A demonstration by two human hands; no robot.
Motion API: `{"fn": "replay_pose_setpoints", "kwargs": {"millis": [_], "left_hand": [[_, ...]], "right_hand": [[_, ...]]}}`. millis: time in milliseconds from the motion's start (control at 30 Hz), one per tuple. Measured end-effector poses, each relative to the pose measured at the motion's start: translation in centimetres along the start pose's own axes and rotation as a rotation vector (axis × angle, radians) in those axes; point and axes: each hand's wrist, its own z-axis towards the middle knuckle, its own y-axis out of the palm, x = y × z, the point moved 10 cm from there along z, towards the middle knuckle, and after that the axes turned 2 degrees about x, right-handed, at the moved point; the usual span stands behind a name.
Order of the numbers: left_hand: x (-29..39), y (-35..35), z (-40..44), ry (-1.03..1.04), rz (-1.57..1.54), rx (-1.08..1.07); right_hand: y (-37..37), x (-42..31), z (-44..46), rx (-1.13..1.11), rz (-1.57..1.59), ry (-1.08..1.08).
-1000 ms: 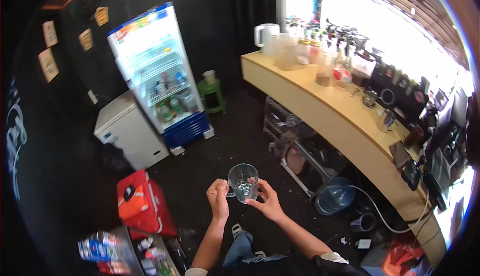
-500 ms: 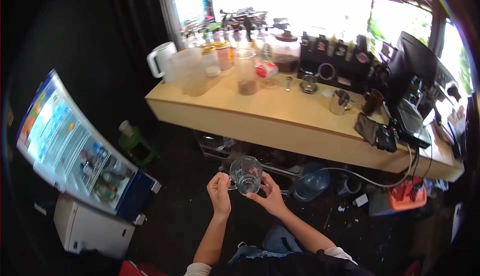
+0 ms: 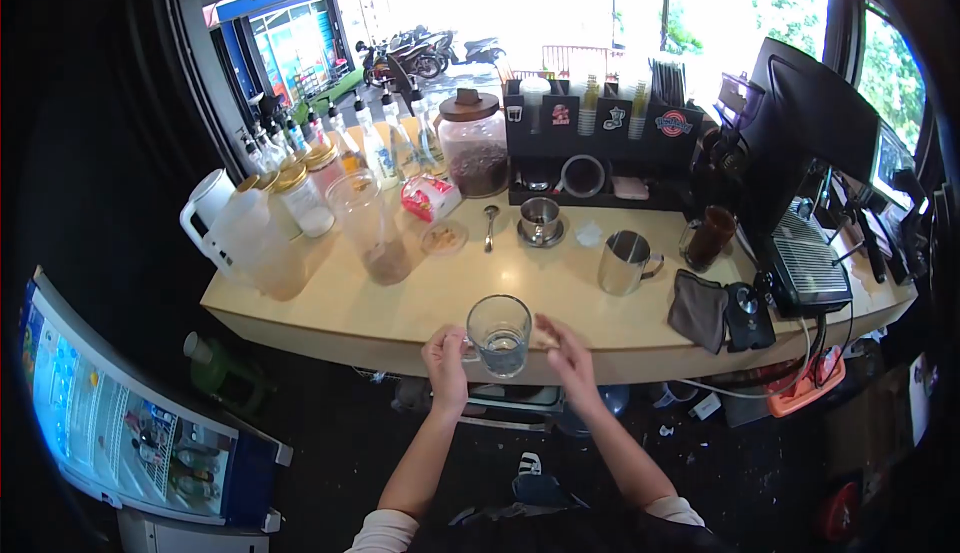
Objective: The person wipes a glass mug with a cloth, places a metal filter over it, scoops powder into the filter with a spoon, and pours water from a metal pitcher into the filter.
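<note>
A clear glass mug point(image 3: 499, 337) with some clear liquid in its lower part is held upright at the counter's front edge. My left hand point(image 3: 446, 365) is closed around its handle. Just right of the mug, my right hand point(image 3: 568, 358) is apart from the glass, its fingers spread and holding nothing. Beyond the mug, a spoon point(image 3: 490, 228) and a small metal drip filter point(image 3: 540, 221) rest on the counter point(image 3: 450, 311). A metal pitcher point(image 3: 626, 263) stands to the right of them.
At left on the counter are a white jug point(image 3: 208, 213), a cloudy plastic pitcher point(image 3: 262, 248) and a tall clear container point(image 3: 380, 243) with brown contents. A large lidded jar point(image 3: 473, 148) stands behind. An espresso machine point(image 3: 808, 243) is at right, a glass-door fridge point(image 3: 140, 433) at lower left.
The mug has come up and forward from over the floor to the counter's edge. My right hand has let go of it. The view has shifted closer to the counter.
</note>
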Motion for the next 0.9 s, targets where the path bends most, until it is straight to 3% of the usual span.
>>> {"fn": "replay_pose_setpoints", "kwargs": {"millis": [100,167,200,267,367,467,567,667,833,900], "left_hand": [[-0.7,0.5,3.8,0.098,-0.05,0.077],[-2.0,0.3,5.9,0.087,-0.014,0.085],[-2.4,0.3,6.8,0.083,0.01,0.099],[-2.8,0.4,8.1,0.093,0.016,0.114],[-3.2,0.2,9.6,0.095,-0.002,0.081],[-4.3,-0.6,10.0,0.045,0.03,0.137],[-4.7,-1.0,11.0,0.036,0.025,0.13],[-5.0,-1.2,11.7,0.014,0.019,0.094],[-5.5,-0.8,14.0,0.025,0.039,-0.016],[-5.6,-0.8,14.7,0.019,0.027,-0.065]], "right_hand": [[-3.0,0.1,5.7,0.102,-0.133,0.062],[-4.2,0.7,9.3,0.14,-0.884,-0.09],[-4.7,1.5,11.0,0.146,-0.884,-0.088],[-6.2,3.7,14.1,0.203,-1.205,0.036],[-7.8,5.7,17.0,0.273,-1.442,0.14],[-9.6,7.9,18.1,0.388,-1.624,0.114],[-9.0,8.3,17.1,0.336,-1.783,0.048],[-7.4,6.5,15.7,0.187,-1.731,0.055],[-5.4,4.0,13.6,0.179,-1.597,0.097],[-5.0,2.9,12.9,0.276,-1.414,0.02]]}}
